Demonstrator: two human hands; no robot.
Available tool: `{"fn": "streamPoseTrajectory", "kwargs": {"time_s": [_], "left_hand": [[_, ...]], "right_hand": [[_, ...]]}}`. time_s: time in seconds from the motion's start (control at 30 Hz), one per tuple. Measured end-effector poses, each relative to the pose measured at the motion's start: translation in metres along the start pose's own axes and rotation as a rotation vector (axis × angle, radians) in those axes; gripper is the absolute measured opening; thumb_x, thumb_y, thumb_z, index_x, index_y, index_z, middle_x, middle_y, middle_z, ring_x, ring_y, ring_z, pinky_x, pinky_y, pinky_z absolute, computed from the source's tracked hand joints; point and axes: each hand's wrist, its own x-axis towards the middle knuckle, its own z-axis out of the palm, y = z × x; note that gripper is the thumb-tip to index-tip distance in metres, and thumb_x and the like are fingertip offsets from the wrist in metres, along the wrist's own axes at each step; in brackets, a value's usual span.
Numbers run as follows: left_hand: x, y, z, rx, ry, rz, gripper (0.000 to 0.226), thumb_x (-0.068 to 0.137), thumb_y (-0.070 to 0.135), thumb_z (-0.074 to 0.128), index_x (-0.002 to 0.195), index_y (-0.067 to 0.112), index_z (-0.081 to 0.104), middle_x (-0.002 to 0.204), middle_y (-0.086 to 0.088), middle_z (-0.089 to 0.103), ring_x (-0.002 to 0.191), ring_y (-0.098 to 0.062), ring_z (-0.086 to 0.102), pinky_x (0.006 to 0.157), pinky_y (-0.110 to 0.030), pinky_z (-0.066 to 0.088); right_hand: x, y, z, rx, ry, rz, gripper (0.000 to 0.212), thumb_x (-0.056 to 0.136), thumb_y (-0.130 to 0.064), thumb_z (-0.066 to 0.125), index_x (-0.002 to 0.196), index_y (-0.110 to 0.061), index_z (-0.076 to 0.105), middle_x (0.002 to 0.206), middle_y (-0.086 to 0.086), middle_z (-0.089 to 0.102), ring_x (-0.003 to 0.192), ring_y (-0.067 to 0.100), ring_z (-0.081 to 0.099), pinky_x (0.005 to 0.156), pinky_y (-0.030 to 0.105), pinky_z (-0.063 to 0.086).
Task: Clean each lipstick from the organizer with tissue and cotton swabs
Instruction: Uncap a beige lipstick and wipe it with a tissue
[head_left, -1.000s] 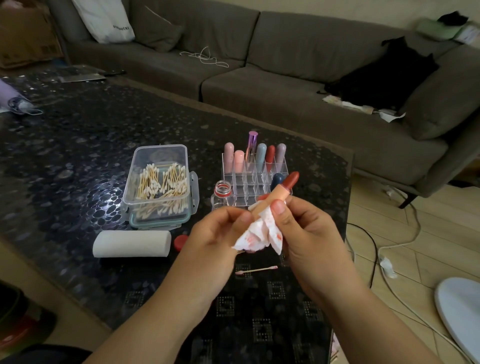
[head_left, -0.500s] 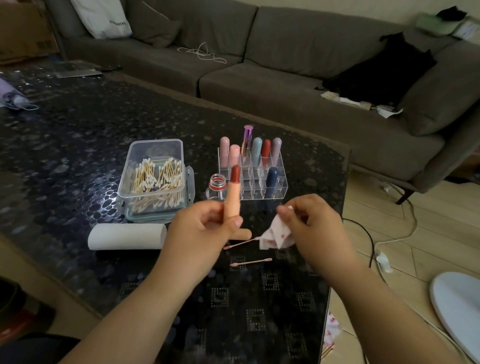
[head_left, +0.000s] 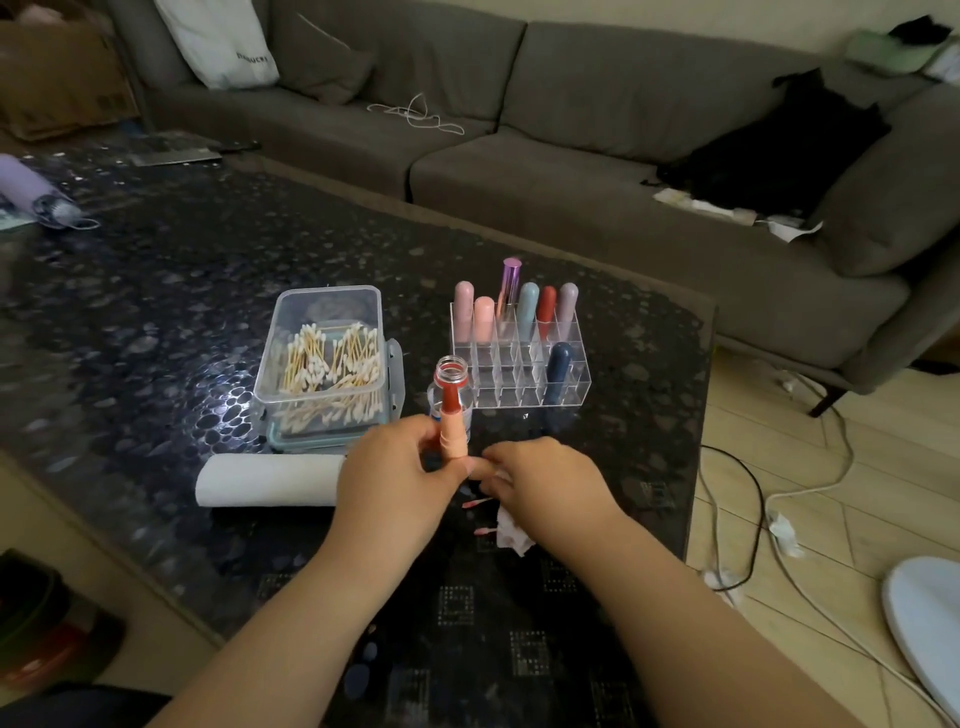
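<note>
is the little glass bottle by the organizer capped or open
Open: the small glass bottle shows a bare threaded mouth, no cap on it.

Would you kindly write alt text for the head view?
A left hand holds an uncapped red lipstick upright over a dark table; the right hand reaches beside it, above a stained tissue.

A white bag leaning on the sofa carries a line of dark print, too blurred to read. The cardboard box bears markings, equally unreadable. No other text shows.
</note>
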Motion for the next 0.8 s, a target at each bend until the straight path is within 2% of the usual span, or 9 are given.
{"fn": "streamPoseTrajectory", "kwargs": {"time_s": [0.13,0.2,0.27,0.37,0.43,0.53,0.63,0.73,0.8], "left_hand": [[0.002,0.001,0.001,0.005,-0.022,-0.012,0.012,0.075,0.025,0.077,0.082,0.024,0.067,0.077,0.01,0.064,0.077,-0.011,0.06,0.07,-0.03,0.048],[0.003,0.003,0.005,0.011,-0.046,-0.002,0.013,0.077,0.025,0.075,0.079,0.029,0.063,0.073,0.013,0.062,0.07,-0.004,0.057,0.06,-0.017,0.04],[0.003,0.006,0.011,0.033,-0.07,0.006,0.011,0.079,0.027,0.073,0.081,0.028,0.063,0.075,0.012,0.062,0.07,-0.002,0.056,0.055,-0.011,0.031],[0.005,0.009,0.026,0.005,-0.067,0.026,0.01,0.079,0.023,0.073,0.087,0.022,0.068,0.08,0.011,0.064,0.071,-0.004,0.056,0.056,-0.008,0.033],[0.005,0.012,0.035,0.006,-0.065,0.041,0.008,0.079,0.022,0.073,0.085,0.019,0.068,0.08,0.01,0.065,0.07,-0.003,0.055,0.059,-0.011,0.037],[0.008,0.011,0.046,-0.01,-0.062,0.042,0.007,0.081,0.021,0.072,0.079,0.016,0.067,0.076,0.007,0.066,0.074,-0.009,0.061,0.065,-0.023,0.045],[0.01,0.01,0.055,0.019,-0.074,0.048,0.006,0.082,0.02,0.071,0.079,0.017,0.066,0.077,0.006,0.066,0.075,-0.01,0.06,0.061,-0.018,0.038],[0.01,0.008,0.059,0.039,-0.071,0.043,0.006,0.081,0.019,0.071,0.086,0.016,0.068,0.082,0.005,0.066,0.079,-0.01,0.059,0.067,-0.017,0.036],[0.011,0.007,0.06,0.044,-0.064,0.052,0.006,0.081,0.02,0.071,0.085,0.016,0.068,0.081,0.006,0.065,0.078,-0.009,0.058,0.062,-0.013,0.033]], "right_hand": [[-0.002,0.007,-0.005,0.09,0.053,0.042,0.03,0.095,-0.034,0.051,0.122,-0.019,0.052,0.108,0.008,0.065,0.099,0.027,0.061,0.077,0.033,0.047],[-0.008,0.016,-0.014,0.201,0.109,0.09,0.029,0.095,-0.034,0.052,0.12,-0.02,0.048,0.107,0.006,0.065,0.096,0.025,0.062,0.077,0.033,0.049],[-0.016,0.027,-0.023,0.361,0.121,0.158,0.027,0.095,-0.033,0.053,0.118,-0.023,0.044,0.1,-0.001,0.063,0.087,0.016,0.062,0.072,0.029,0.049],[-0.026,0.039,-0.028,0.514,0.08,0.231,0.024,0.095,-0.035,0.053,0.115,-0.028,0.041,0.082,-0.011,0.056,0.07,0.004,0.054,0.058,0.02,0.041],[-0.033,0.045,-0.029,0.545,0.058,0.241,0.022,0.094,-0.036,0.054,0.113,-0.03,0.044,0.077,-0.011,0.054,0.063,0.003,0.051,0.053,0.016,0.036],[-0.041,0.048,-0.029,0.581,0.037,0.214,0.019,0.092,-0.037,0.057,0.11,-0.035,0.049,0.068,-0.009,0.054,0.054,0.002,0.047,0.047,0.012,0.033],[-0.046,0.051,-0.029,0.616,0.049,0.181,0.018,0.09,-0.038,0.06,0.106,-0.038,0.052,0.062,-0.009,0.052,0.048,0.001,0.044,0.043,0.009,0.032],[-0.05,0.055,-0.031,0.638,0.057,0.168,0.019,0.089,-0.037,0.062,0.107,-0.036,0.055,0.059,-0.009,0.049,0.042,-0.002,0.043,0.041,0.009,0.031],[-0.051,0.056,-0.031,0.637,0.053,0.168,0.021,0.089,-0.037,0.062,0.108,-0.035,0.055,0.058,-0.01,0.048,0.04,-0.003,0.042,0.04,0.008,0.031]]}}
